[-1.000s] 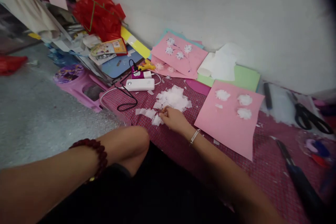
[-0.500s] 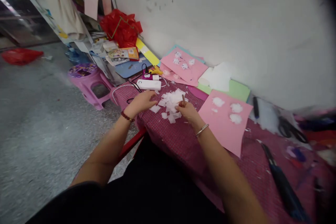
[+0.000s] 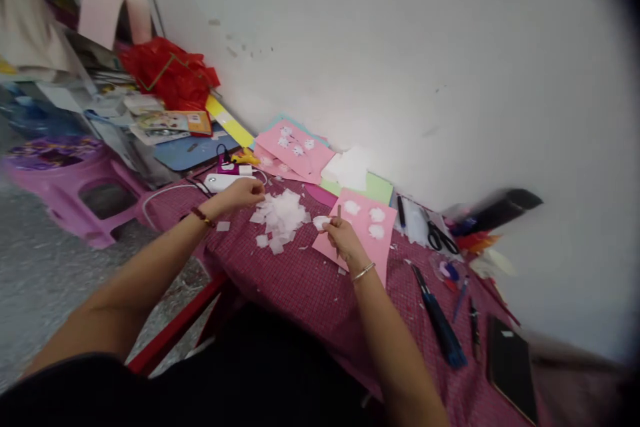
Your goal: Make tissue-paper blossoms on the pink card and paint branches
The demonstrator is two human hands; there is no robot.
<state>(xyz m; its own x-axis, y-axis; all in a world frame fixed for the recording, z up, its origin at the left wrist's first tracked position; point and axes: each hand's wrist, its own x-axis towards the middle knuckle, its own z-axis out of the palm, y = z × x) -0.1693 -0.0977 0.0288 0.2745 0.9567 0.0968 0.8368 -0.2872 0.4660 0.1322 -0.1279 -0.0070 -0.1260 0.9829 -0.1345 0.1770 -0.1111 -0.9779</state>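
Note:
My right hand (image 3: 344, 238) is closed around a thin brownish stick (image 3: 339, 212) held upright. A white tissue piece (image 3: 321, 221) is at its fingertips, over the left edge of a pink sheet (image 3: 367, 251). White fluffy tufts (image 3: 377, 231) sit on that sheet. My left hand (image 3: 246, 193) has its fingers curled together at the left edge of a pile of white tissue squares (image 3: 284, 213). Whether something small is pinched there is hidden. A loose tissue square (image 3: 223, 226) lies on the checked tablecloth (image 3: 280, 280) below the left wrist.
Pink sheets with white flowers (image 3: 297, 150) lie by the wall, near a white power bank (image 3: 227, 182). Black scissors (image 3: 440, 239), a blue-handled cutter (image 3: 443, 327) and a dark notebook (image 3: 513, 367) lie on the right. A pink stool (image 3: 80, 180) stands left.
The view has swung right. My right hand has moved from the tissue pile to the pink sheet with the stick and a white piece. My left hand's fingers have curled closed beside the pile.

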